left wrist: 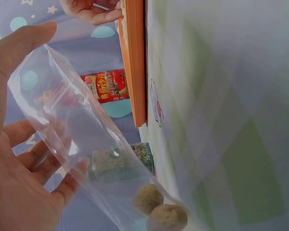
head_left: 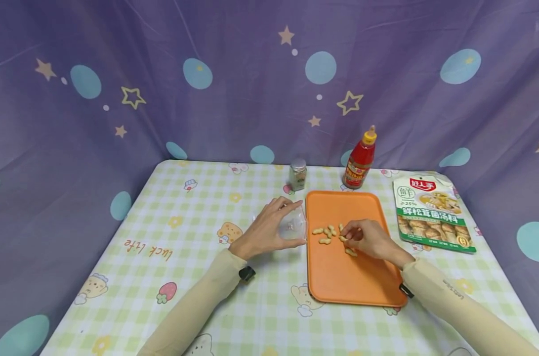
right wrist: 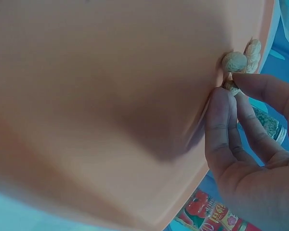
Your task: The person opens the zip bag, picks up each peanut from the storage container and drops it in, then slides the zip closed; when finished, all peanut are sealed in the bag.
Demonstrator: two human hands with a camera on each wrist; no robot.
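Note:
My left hand holds a clear plastic bag upright at the left edge of the orange tray, thumb on one side and fingers on the other. In the left wrist view, two peanuts show at the bag's bottom end. Over the tray, my right hand pinches a peanut between thumb and fingertips. Several loose peanuts lie on the tray to the left of that hand, and one peanut lies just below its fingers.
Behind the tray stand a spice jar with a grey lid and a red sauce bottle with a yellow cap. A mushroom soup packet lies to the tray's right. A checked cloth covers the table; a purple curtain hangs behind.

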